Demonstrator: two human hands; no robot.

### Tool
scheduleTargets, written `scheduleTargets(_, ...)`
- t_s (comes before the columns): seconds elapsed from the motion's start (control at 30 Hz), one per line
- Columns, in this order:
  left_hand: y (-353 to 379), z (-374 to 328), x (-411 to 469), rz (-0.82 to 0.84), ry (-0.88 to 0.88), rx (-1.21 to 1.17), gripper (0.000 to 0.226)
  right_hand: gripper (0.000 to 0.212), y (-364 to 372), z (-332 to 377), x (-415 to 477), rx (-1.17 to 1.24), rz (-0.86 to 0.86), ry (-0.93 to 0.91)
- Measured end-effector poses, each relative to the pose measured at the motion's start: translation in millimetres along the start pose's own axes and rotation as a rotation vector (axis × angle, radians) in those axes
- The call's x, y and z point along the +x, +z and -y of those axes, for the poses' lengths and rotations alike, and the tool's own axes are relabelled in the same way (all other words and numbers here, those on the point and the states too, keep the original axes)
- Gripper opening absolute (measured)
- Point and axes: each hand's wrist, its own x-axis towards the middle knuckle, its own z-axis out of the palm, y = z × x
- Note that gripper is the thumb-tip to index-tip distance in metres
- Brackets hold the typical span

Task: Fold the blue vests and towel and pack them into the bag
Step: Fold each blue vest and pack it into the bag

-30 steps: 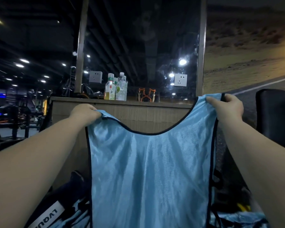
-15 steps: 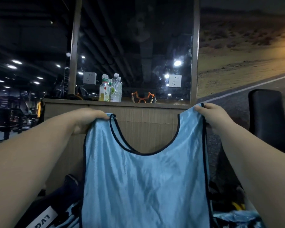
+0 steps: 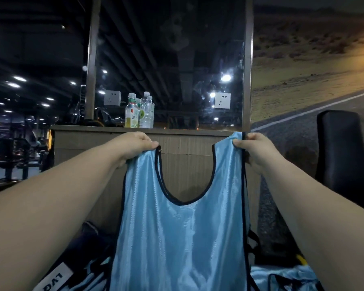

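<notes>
Before the wooden counter [image 3: 187,143], blue vest [image 3: 181,238] hangs upright; left hand [image 3: 132,144] pinches one shoulder strap, right hand [image 3: 253,147] pinches the other. Bag [image 3: 76,255] lies below left.

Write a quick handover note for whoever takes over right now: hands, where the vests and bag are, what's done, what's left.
Hands: left grip pinches the vest by its left strap; right grip pinches the right strap.
Things: the vest hangs spread and unfolded in front of the counter. The dark bag sits low left. More blue fabric lies low right; I cannot tell if it is a vest or the towel.
Done: vest held up flat.
Left: fold it, fold the rest, pack everything into the bag.
</notes>
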Motion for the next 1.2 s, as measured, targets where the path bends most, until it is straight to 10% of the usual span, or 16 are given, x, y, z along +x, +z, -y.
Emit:
scheduleTargets(0.47, -22.5, 5.1, -2.4, -0.169, 0.089, 0.608, 0.029, 0.020, -10.7, 1.6, 5.1, -0.431, -0.311, -0.114)
scheduleTargets(0.73, -43.1, 15.6, -0.6, -0.230, 0.026, 0.589, 0.032, 0.028, -35.5, 2.2, 3.5, -0.483, -0.525, -0.039)
scheduleTargets(1.2, -25.4, 4.3, 0.7, -0.150, 0.071, 0.242, 0.021, 0.033, 1.0, 10.3, -9.6, -0.768, -0.308, -0.090)
